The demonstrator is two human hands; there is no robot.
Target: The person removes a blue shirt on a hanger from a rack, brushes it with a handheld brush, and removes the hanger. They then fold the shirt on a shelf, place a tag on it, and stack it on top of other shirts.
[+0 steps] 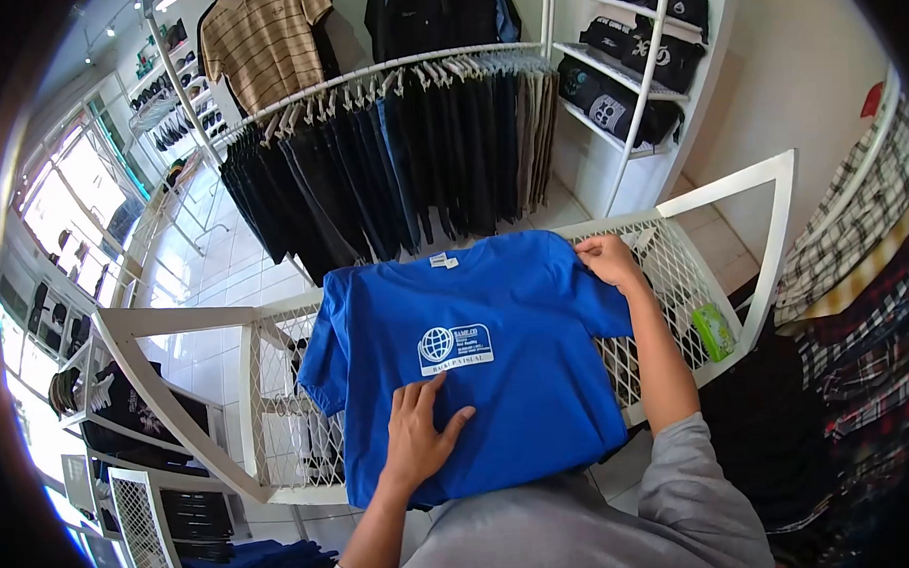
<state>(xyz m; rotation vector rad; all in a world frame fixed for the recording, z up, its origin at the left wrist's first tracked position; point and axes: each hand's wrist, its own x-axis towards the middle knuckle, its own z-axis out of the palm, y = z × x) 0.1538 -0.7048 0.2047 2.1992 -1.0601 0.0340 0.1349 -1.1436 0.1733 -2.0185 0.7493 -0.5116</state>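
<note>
The blue T-shirt is lying flat, print side up, across the white mesh table in the middle of the frame, and the left hand is resting on it with fingers loosely spread below the white print, apparently steadying it. The right hand is pinching its edge near the shoulder, probably holding that side outspread. At the table's right end a green pack is sitting, its contents not showing, while white shelves at upper right are holding caps.
</note>
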